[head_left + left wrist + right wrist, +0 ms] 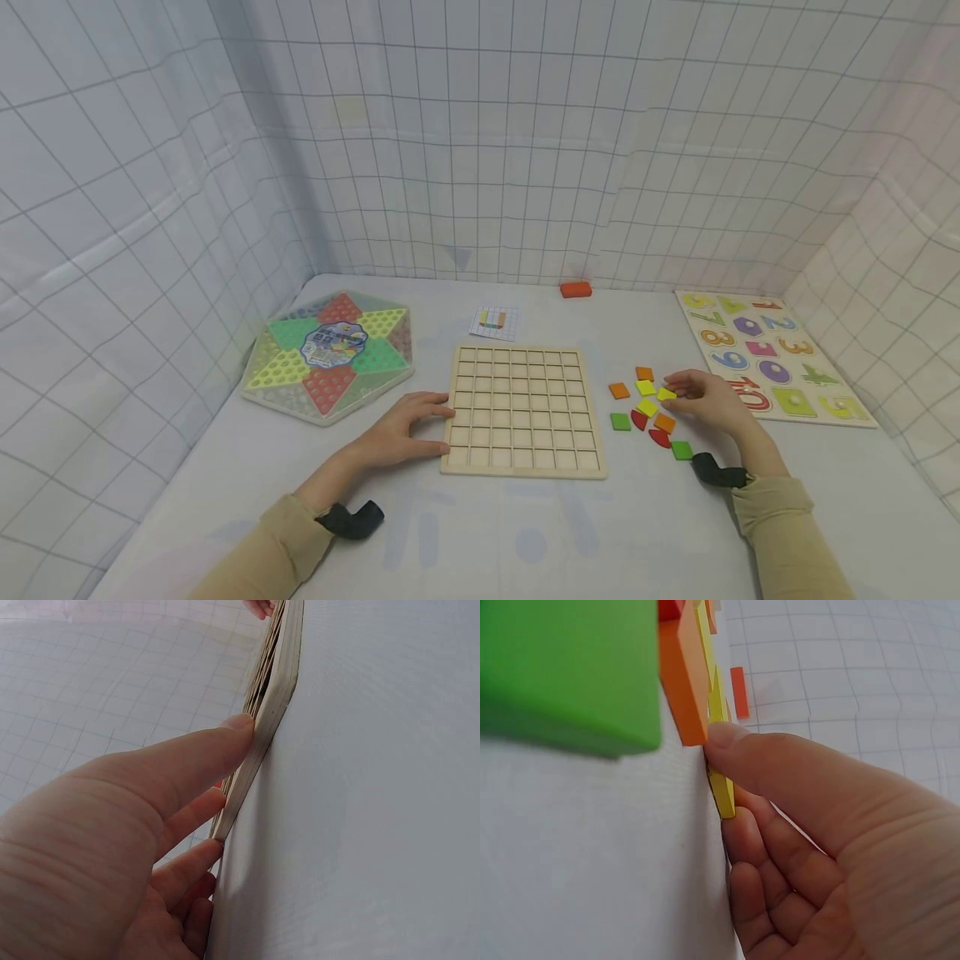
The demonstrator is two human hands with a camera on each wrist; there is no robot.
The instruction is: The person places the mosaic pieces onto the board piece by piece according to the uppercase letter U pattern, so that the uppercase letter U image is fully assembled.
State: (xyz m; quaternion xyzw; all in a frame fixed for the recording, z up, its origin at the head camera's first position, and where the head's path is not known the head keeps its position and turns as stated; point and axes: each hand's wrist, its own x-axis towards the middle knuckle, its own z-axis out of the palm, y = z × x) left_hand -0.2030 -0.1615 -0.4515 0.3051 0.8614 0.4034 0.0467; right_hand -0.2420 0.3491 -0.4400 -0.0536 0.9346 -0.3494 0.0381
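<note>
In the head view my left hand (401, 429) touches the left edge of a wooden grid board (525, 473), fingers fairly straight. The left wrist view shows its thumb and fingertips against the side of the board (274, 727). Right of the board, my right hand (708, 402) pinches a yellow square tile (667, 394) at the tabletop. From the right wrist, that yellow tile (721, 793) appears between thumb and fingers. Around it lie other yellow tiles (647, 408), orange tiles (664, 423), green tiles (682, 451) and red quarter-round tiles (660, 438).
A small pattern card (494, 322) lies behind the board, with a red block (576, 290) farther back. At left sits a hexagonal star-patterned game board (330, 357). A number puzzle board (776, 358) lies to the right. Grid-patterned cloth (495, 167) encloses the back and sides.
</note>
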